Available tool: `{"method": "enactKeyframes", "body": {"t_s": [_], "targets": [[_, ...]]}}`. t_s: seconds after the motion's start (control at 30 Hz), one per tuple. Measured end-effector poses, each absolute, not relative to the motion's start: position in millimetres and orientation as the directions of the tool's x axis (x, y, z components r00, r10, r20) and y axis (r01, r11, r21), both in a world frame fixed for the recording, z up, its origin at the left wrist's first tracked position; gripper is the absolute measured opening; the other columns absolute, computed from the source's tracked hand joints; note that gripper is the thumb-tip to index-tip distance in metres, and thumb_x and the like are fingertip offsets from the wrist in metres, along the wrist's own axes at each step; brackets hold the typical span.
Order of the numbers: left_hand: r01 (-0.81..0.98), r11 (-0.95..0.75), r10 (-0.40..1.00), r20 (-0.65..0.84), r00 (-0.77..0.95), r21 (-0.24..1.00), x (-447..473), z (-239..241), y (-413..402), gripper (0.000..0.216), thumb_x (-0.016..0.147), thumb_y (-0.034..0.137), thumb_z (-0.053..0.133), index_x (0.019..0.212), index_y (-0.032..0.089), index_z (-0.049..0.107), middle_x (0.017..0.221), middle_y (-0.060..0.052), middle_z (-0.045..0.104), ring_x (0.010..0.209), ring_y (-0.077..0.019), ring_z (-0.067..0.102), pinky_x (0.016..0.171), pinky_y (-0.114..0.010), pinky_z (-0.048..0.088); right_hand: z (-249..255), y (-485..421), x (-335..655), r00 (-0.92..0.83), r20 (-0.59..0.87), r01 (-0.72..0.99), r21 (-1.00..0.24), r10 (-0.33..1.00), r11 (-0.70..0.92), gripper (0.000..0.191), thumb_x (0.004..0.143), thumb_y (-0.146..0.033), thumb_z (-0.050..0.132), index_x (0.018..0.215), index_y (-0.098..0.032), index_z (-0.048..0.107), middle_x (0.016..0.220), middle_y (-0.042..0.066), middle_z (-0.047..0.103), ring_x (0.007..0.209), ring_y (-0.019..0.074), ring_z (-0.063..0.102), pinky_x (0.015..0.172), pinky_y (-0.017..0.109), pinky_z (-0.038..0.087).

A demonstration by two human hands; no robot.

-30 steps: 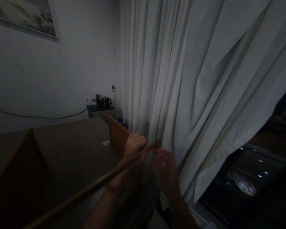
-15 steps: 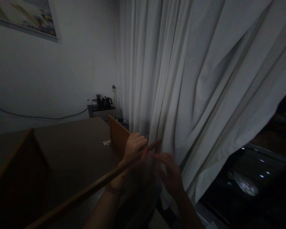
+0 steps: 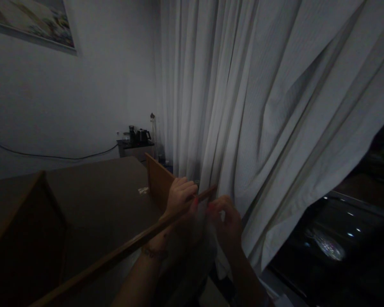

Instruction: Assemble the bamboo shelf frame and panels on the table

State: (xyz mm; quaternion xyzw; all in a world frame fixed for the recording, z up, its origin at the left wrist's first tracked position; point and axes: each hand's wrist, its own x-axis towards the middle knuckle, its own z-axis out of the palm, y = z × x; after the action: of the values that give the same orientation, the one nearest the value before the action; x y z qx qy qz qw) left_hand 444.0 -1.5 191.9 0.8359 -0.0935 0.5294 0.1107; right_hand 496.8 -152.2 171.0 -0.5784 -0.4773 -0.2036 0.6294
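A long wooden rail (image 3: 124, 248) runs diagonally from the lower left to beside the curtain. Near its far end, my left hand (image 3: 180, 197) is closed over the rail, with the thumb on the near side. My right hand (image 3: 226, 219) hovers just right of the rail, apart from my left hand, its thumb and fingertips pinched together. Whatever may be in that pinch is too small and dark to make out. Beyond my left hand stands an upright wooden panel (image 3: 160, 175); a second, darker panel (image 3: 28, 224) stands at the left.
A broad brown surface (image 3: 99, 187) lies behind the rail. White curtains (image 3: 208, 94) hang close on the right, next to a dark glossy surface (image 3: 333, 230). A black kettle (image 3: 143, 136) sits on a small cabinet (image 3: 137, 150) at the back, and a cable (image 3: 60, 158) crosses the wall.
My right hand has pulled slightly away from my left thumb, and its fingers have curled into a pinch. A small shiny bit seen earlier between the hands no longer shows. My left hand stays put.
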Motion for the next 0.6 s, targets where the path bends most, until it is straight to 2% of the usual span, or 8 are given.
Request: {"method": "enactKeyframes", "body": {"t_s": [0.1,0.17,0.33,0.4,0.6], "targets": [[-0.299,-0.952,-0.064,0.913,0.404,0.066,447.2,190.2,0.8,0.037,0.091,0.041,0.029,0.061,0.022,0.036,0.056,-0.002,0.045,0.06,-0.0192,0.042,0.061,-0.036,0.031,163.1,-143.0,491.5,0.599,0.675,0.657,-0.722,0.431,0.217,0.045,0.096,-0.049,0.048,0.063,-0.019,0.051,0.06,-0.004,0.047,0.057,0.011,0.045,0.054,0.022,0.036],[-0.312,-0.949,-0.075,0.919,0.388,0.054,447.7,190.1,1.8,0.034,0.09,0.039,0.031,0.061,0.022,0.035,0.055,-0.002,0.044,0.059,-0.0185,0.04,0.061,-0.036,0.03,157.1,-137.8,488.6,0.639,0.589,0.566,-0.795,0.494,0.215,0.046,0.096,-0.052,0.046,0.065,-0.019,0.05,0.059,-0.005,0.044,0.053,0.0094,0.041,0.048,0.021,0.032],[-0.319,-0.945,-0.077,0.906,0.417,0.067,444.4,192.2,1.8,0.031,0.088,0.036,0.034,0.061,0.021,0.034,0.057,-0.002,0.046,0.06,-0.0179,0.042,0.062,-0.035,0.03,153.4,-131.3,475.6,0.74,0.562,0.51,-0.827,0.371,0.236,0.044,0.094,-0.054,0.049,0.068,-0.019,0.049,0.057,-0.006,0.042,0.052,0.0085,0.037,0.047,0.02,0.03],[-0.327,-0.942,-0.075,0.906,0.417,0.073,444.0,192.4,1.7,0.029,0.087,0.036,0.035,0.062,0.021,0.034,0.057,-0.002,0.046,0.061,-0.0182,0.042,0.061,-0.035,0.03,154.8,-131.4,470.7,0.766,0.531,0.466,-0.847,0.362,0.256,0.046,0.093,-0.057,0.049,0.068,-0.019,0.048,0.056,-0.006,0.041,0.05,0.0081,0.037,0.045,0.019,0.029],[-0.326,-0.943,-0.079,0.917,0.391,0.058,448.0,190.3,2.7,0.03,0.087,0.035,0.035,0.061,0.021,0.032,0.056,-0.001,0.044,0.059,-0.0172,0.04,0.059,-0.035,0.028,150.3,-142.5,482.7,0.885,0.287,0.139,-0.914,0.366,0.381,0.051,0.079,-0.068,0.062,0.07,-0.019,0.051,0.059,-0.006,0.044,0.05,0.0072,0.037,0.044,0.018,0.03]]}}
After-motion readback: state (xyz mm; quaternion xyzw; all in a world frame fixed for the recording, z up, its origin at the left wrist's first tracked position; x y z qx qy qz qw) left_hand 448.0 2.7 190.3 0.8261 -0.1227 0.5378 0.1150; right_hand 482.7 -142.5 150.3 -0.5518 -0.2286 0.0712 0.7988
